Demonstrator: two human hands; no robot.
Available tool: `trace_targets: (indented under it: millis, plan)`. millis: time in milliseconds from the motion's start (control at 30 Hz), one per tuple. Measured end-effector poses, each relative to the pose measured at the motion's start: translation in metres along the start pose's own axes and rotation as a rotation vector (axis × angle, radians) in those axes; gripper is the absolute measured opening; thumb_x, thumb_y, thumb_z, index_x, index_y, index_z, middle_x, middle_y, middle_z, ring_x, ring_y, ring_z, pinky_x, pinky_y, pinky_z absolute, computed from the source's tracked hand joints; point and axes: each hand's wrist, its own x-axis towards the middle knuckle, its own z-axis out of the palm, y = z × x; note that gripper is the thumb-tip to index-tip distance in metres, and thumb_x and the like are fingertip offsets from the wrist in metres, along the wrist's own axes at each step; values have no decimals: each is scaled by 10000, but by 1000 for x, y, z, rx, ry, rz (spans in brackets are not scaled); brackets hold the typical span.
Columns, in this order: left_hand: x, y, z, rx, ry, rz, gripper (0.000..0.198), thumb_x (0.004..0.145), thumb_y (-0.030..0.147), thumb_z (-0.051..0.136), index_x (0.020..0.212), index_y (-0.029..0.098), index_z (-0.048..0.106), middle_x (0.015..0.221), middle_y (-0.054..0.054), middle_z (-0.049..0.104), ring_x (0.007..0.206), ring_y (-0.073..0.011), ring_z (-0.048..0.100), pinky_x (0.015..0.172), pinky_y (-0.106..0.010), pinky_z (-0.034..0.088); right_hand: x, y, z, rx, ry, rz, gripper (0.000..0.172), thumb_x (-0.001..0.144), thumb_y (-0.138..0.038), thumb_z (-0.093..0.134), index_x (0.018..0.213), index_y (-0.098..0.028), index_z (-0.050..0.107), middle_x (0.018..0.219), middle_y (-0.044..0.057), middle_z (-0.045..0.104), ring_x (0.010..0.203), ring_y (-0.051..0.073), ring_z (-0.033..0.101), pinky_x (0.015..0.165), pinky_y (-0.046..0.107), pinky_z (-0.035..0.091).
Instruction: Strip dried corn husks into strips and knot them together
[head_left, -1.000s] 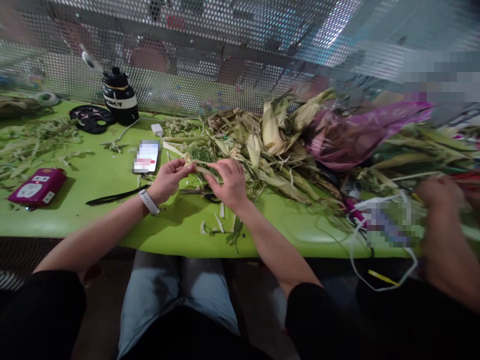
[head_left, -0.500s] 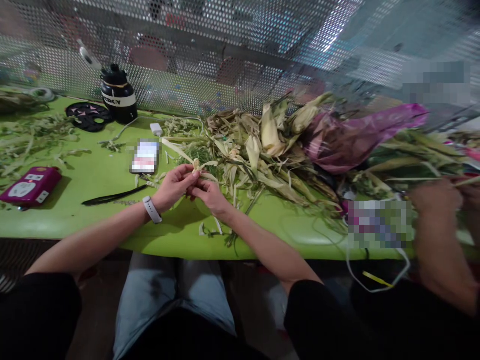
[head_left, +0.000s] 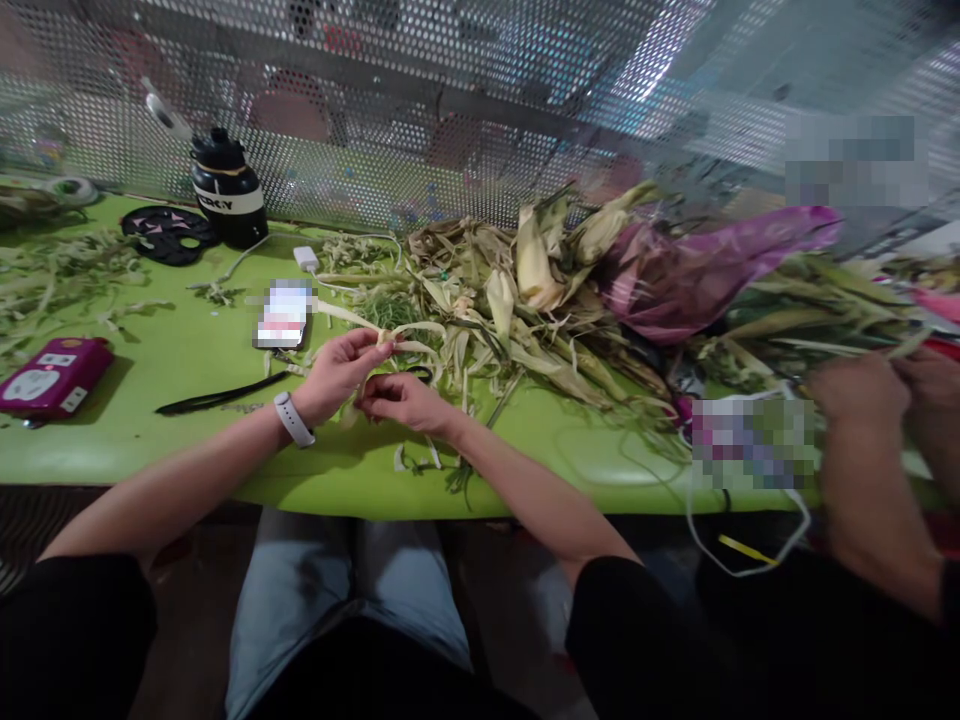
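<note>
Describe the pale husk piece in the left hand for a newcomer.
On the bright green tabletop, find the heaped greenish-tan corn husks right of centre. Left of that heap is the wearer's left hand, with a white wristband. The pale cream strip-like husk piece is pinched there, ends splaying both ways; unlike the heaped husks, it is held.

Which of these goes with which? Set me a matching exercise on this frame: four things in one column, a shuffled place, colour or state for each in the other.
Things:
1. Bottle
2. Husk strip
3. Bag
4. Wristband

Descriptions:
A. Purple, see-through
B. White, worn on the left wrist
C. Black, standing upright
D. Held in the left hand

Pairs: 1-C, 2-D, 3-A, 4-B
</note>
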Motion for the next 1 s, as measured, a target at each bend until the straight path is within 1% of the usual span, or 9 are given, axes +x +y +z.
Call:
trace_targets:
  millis: [167,333,400,467,533,600,700,833,1000]
  plan:
    - [0,-2,-1,-7,-13,-11,297,815,386,730,990,148,699,1011,-87,753,995,-184,691,933,-332,515,0,-2,-1,-12,-76,28,196,783,-323,692,796,-137,633,689,-10,601,643,99,539,674,266,448]
    - [0,3,0,-18,-4,11,263,829,379,723,945,145,698,1000,-72,742,973,-163,687,916,-304,523,-3,-8,-3,-52,-98,73,150,758,-278,687,786,-135,651,700,-7,619,663,106,550,688,267,444]
    - [-1,5,1,11,-11,8,265,843,386,707,952,144,694,948,-61,731,896,-142,685,830,-268,542,-3,-8,-6,-46,-34,88,124,746,-257,658,769,-136,649,697,2,631,666,113,563,689,268,447]
    - [-2,7,1,20,-69,-31,286,869,405,672,989,145,677,851,-47,706,723,-116,661,667,-237,543,-1,-6,-8,19,61,77,141,746,-280,631,774,-142,640,703,11,641,670,124,580,685,274,457]
    - [-3,8,1,-29,-151,-80,296,895,413,634,1032,151,649,781,-27,663,568,-91,594,524,-220,500,2,-2,-9,128,147,48,202,742,-348,656,794,-155,629,707,12,643,675,133,590,686,284,475]
    - [-4,8,1,-99,-193,-91,269,907,393,619,1038,158,628,753,-8,617,522,-75,549,482,-210,477,5,2,-8,225,228,24,287,706,-419,724,794,-168,616,695,1,632,667,131,585,684,287,487]
    - [-4,6,0,-112,-179,-67,238,902,363,630,1006,149,620,757,0,580,567,-76,553,518,-205,495,7,5,-5,284,317,10,377,648,-476,794,770,-173,606,662,-17,607,622,110,551,643,270,474]
    - [-3,6,1,-53,-156,-67,255,895,373,634,1005,143,623,795,-20,621,625,-97,591,572,-223,520,6,5,-5,265,317,19,404,658,-507,795,741,-168,590,634,-25,587,578,90,514,589,253,437]
    - [-1,3,0,-42,-128,-48,328,879,373,655,1123,156,638,1053,-103,700,820,-142,656,741,-263,561,5,3,-10,258,338,7,425,654,-525,800,738,-167,587,623,-33,584,555,76,503,573,239,411]
